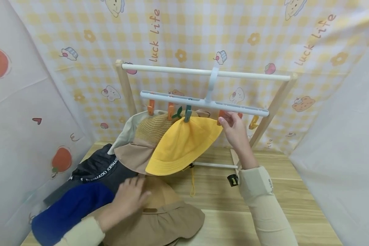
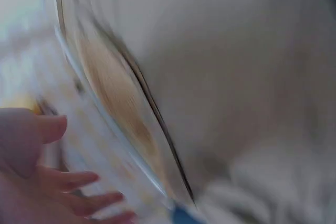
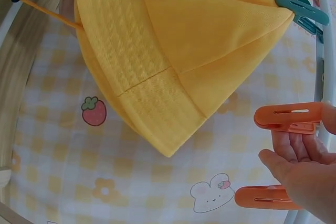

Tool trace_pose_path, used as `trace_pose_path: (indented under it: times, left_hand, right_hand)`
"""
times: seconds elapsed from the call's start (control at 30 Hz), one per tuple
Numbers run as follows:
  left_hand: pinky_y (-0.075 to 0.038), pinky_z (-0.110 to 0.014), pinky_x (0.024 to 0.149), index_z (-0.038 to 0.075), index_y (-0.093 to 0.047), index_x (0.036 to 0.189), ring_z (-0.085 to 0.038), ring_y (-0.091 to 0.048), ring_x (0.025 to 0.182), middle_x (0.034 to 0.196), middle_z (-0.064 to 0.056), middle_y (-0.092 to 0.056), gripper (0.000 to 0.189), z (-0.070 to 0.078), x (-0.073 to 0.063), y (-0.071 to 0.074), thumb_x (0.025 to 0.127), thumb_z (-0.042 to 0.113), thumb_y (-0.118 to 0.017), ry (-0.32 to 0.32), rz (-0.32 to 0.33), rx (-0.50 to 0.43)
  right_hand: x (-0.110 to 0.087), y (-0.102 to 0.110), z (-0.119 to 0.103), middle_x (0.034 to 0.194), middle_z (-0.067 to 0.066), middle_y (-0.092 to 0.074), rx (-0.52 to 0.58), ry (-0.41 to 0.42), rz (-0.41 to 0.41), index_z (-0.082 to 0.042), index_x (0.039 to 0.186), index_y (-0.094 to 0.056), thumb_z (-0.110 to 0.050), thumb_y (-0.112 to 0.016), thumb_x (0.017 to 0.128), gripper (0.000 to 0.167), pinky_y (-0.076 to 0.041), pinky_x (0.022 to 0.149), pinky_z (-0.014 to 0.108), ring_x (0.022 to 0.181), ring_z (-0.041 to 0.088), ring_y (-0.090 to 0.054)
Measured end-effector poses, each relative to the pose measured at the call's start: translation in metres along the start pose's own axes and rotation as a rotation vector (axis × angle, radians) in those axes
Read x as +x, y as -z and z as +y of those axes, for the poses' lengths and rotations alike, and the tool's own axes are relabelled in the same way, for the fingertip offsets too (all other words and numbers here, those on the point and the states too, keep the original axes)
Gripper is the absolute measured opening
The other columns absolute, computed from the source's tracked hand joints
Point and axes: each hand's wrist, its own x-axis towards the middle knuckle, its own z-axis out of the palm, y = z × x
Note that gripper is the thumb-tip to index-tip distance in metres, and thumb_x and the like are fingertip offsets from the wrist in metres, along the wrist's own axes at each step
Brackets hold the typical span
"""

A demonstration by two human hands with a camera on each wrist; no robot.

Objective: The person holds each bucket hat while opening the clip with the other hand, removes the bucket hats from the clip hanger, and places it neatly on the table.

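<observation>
A yellow bucket hat hangs by a teal clip from the pale blue clip hanger. At the hanger's right half, my right hand holds an orange clip with its fingers. A second orange clip is below that hand in the right wrist view. My left hand, blurred in the head view, is over a brown wide-brimmed hat; its fingers spread apart in the left wrist view and grip nothing. Behind the yellow hat hang a straw-crowned hat and a pale hat.
The hanger hooks over the white rail of a wooden-legged rack. A blue cap and a black hat with white lettering lie at the left. A yellow clip hangs at the hanger's right end. Patterned cloth stands behind.
</observation>
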Motion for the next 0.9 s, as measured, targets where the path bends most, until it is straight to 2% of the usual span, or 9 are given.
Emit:
trace_pose_path:
  times: [0.03, 0.13, 0.2, 0.27, 0.37, 0.6, 0.77, 0.9]
  left_hand:
    - [-0.045, -0.058, 0.079, 0.003, -0.055, 0.117, -0.044, -0.051, 0.106, 0.117, -0.023, -0.056, 0.054, 0.010, -0.009, -0.002, 0.085, 0.046, -0.061, -0.015, -0.019, 0.040]
    - [-0.039, -0.069, 0.080, 0.012, -0.051, 0.129, -0.048, -0.041, 0.120, 0.135, -0.021, -0.046, 0.073, 0.035, -0.032, -0.009, 0.080, 0.067, -0.051, -0.002, -0.156, 0.088]
    - [-0.035, -0.075, 0.076, 0.019, -0.049, 0.134, -0.051, -0.037, 0.124, 0.141, -0.018, -0.041, 0.083, 0.045, -0.044, -0.017, 0.074, 0.077, -0.045, 0.018, -0.220, 0.135]
    - [-0.032, -0.078, 0.075, 0.027, -0.046, 0.137, -0.053, -0.033, 0.127, 0.144, -0.015, -0.039, 0.088, 0.048, -0.052, -0.028, 0.069, 0.083, -0.041, 0.036, -0.258, 0.193]
    - [-0.031, -0.080, 0.073, 0.033, -0.042, 0.139, -0.054, -0.032, 0.127, 0.146, -0.012, -0.036, 0.092, 0.044, -0.060, -0.045, 0.065, 0.086, -0.040, 0.049, -0.259, 0.235]
    - [-0.028, -0.082, 0.073, 0.036, -0.037, 0.141, -0.052, -0.032, 0.129, 0.149, -0.011, -0.033, 0.094, 0.030, -0.070, -0.072, 0.063, 0.090, -0.036, 0.074, -0.235, 0.159]
    - [-0.028, -0.082, 0.072, 0.037, -0.037, 0.141, -0.051, -0.033, 0.128, 0.149, -0.011, -0.032, 0.095, 0.028, -0.072, -0.079, 0.063, 0.091, -0.033, 0.082, -0.228, 0.145]
    - [-0.029, -0.082, 0.071, 0.033, -0.036, 0.142, -0.052, -0.036, 0.125, 0.146, -0.011, -0.036, 0.099, 0.031, -0.068, -0.071, 0.061, 0.090, -0.041, 0.082, -0.218, 0.138]
  right_hand:
    - [0.000, 0.000, 0.000, 0.129, 0.018, -0.053, -0.002, 0.002, -0.001, 0.000, 0.135, -0.042, -0.018, -0.052, 0.096, 0.044, -0.040, 0.103, 0.037, 0.121, 0.027, -0.050]
    - [0.000, 0.001, 0.000, 0.129, 0.018, -0.053, -0.004, 0.013, 0.000, 0.000, 0.134, -0.042, -0.019, -0.052, 0.096, 0.044, -0.040, 0.103, 0.038, 0.121, 0.027, -0.050]
    - [0.000, 0.001, 0.000, 0.129, 0.018, -0.053, -0.004, 0.018, 0.000, 0.000, 0.134, -0.042, -0.019, -0.052, 0.096, 0.044, -0.041, 0.103, 0.038, 0.120, 0.027, -0.050]
    - [0.000, 0.002, 0.000, 0.129, 0.018, -0.053, -0.005, 0.023, 0.001, 0.001, 0.134, -0.042, -0.020, -0.051, 0.096, 0.044, -0.040, 0.103, 0.038, 0.120, 0.028, -0.050]
    - [0.000, 0.002, 0.000, 0.129, 0.019, -0.052, -0.003, 0.026, 0.000, 0.001, 0.134, -0.042, -0.019, -0.051, 0.096, 0.044, -0.040, 0.104, 0.038, 0.121, 0.028, -0.049]
    - [-0.001, 0.000, 0.000, 0.131, 0.018, -0.052, 0.008, 0.030, -0.015, 0.001, 0.135, -0.041, -0.019, -0.052, 0.096, 0.045, -0.038, 0.105, 0.038, 0.123, 0.028, -0.049]
    - [-0.002, 0.001, -0.001, 0.133, 0.019, -0.050, -0.001, 0.020, -0.013, 0.001, 0.135, -0.041, -0.020, -0.052, 0.096, 0.046, -0.037, 0.106, 0.038, 0.124, 0.028, -0.047]
    - [-0.002, 0.001, 0.000, 0.133, 0.019, -0.050, -0.005, 0.017, -0.006, 0.001, 0.135, -0.042, -0.020, -0.052, 0.096, 0.046, -0.037, 0.106, 0.038, 0.124, 0.029, -0.048]
